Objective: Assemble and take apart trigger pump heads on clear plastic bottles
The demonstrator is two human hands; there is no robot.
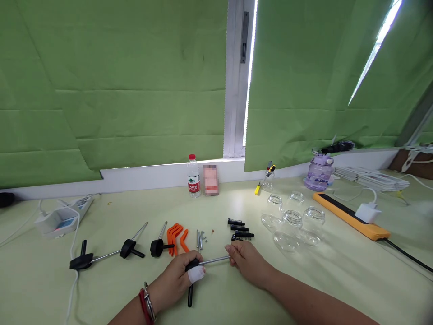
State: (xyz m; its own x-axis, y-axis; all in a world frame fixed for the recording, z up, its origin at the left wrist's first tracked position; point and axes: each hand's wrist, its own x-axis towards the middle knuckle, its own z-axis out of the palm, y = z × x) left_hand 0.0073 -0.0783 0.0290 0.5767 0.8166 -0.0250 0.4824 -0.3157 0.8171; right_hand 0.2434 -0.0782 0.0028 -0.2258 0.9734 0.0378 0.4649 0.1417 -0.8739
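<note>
My left hand (179, 276), with a white wrap on its thumb, is closed round the black head of a metal rod tool (214, 260); a black handle sticks out below. The fingers of my right hand (248, 264) pinch the far end of the rod. Three similar black-headed rods (81, 261) lie to the left. Orange curved pieces (174, 235) and metal screws (199, 239) are just behind my left hand. Several black pieces with springs (241, 229) lie just beyond my right hand.
Glass jars (291, 221) stand at the right, beside an orange power strip (352, 215) and a purple bottle (318, 172). At the back are a water bottle (193, 178), a pink box (211, 180) and a jar with tools (268, 181). A white power strip (64, 219) lies left.
</note>
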